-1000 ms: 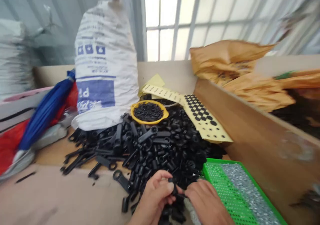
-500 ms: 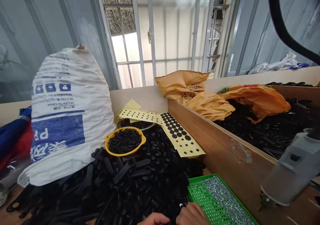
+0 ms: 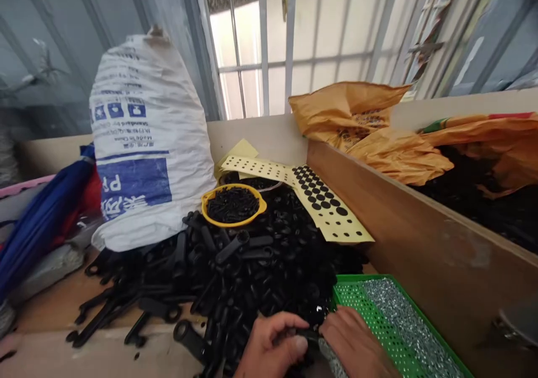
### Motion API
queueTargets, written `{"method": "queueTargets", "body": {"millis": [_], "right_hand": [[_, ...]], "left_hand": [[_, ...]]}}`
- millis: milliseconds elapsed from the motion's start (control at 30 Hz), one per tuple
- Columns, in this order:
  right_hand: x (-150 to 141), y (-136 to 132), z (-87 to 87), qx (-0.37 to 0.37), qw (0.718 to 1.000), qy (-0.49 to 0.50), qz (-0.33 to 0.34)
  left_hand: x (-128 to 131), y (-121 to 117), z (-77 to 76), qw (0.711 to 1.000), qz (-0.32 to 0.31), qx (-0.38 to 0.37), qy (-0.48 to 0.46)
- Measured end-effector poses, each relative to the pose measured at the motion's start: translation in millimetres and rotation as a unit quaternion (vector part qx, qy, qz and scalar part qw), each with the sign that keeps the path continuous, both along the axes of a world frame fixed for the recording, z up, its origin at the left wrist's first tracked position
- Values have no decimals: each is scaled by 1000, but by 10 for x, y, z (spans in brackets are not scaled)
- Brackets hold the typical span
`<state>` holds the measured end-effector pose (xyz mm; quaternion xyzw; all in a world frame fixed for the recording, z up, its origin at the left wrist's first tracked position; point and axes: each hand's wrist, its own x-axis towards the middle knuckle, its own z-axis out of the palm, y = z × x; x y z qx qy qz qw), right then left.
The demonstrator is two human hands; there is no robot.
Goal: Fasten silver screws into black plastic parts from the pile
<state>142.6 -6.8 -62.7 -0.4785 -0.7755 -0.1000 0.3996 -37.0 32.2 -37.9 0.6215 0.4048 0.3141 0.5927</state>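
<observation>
My left hand (image 3: pixel 275 345) is at the bottom centre, thumb and fingers pinched round a dark part. A short black plastic part (image 3: pixel 311 335) shows between my two hands, partly hidden by the fingers. My right hand (image 3: pixel 357 341) sits just to the right, its fingers curled down at the other end of that part. Below the right fingers is a grey speckled thing (image 3: pixel 332 360) that I cannot make out. Both hands are over the near edge of a heap of black plastic parts (image 3: pixel 269 266). Beside the right hand lies a green perforated tray (image 3: pixel 353 297) with small silvery metal pieces (image 3: pixel 403 311).
A yellow basket (image 3: pixel 205 210) of small black pieces rests on the heap. Behind stand a white printed sack (image 3: pixel 151 109) and yellow sheets with black dots (image 3: pixel 340 221). A wooden partition (image 3: pixel 403 221) runs along the right, with an orange sack (image 3: pixel 403 159) over it.
The view has tilted down and turned left, so more of both hands and the near table shows. Both hands stay close together by the green tray.
</observation>
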Motion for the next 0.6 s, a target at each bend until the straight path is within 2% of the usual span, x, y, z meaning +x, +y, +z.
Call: {"method": "queueTargets", "body": {"millis": [67, 200, 300, 400, 500, 600], "right_hand": [[25, -53, 113, -47, 998, 15, 44], [42, -111, 369, -186, 972, 71, 128], [10, -140, 492, -245, 951, 137, 133], [-29, -164, 494, -274, 937, 176, 129], [-38, -168, 410, -269, 943, 153, 125], [-25, -166, 309, -201, 967, 103, 121]], "left_hand": [[30, -40, 86, 1000, -14, 13, -5], [60, -85, 248, 991, -5, 125, 55], [37, -111, 290, 972, -19, 224, 71], [6, -126, 284, 953, -35, 296, 61], [-3, -115, 274, 962, -39, 262, 68], [15, -91, 259, 991, -22, 124, 51]]}}
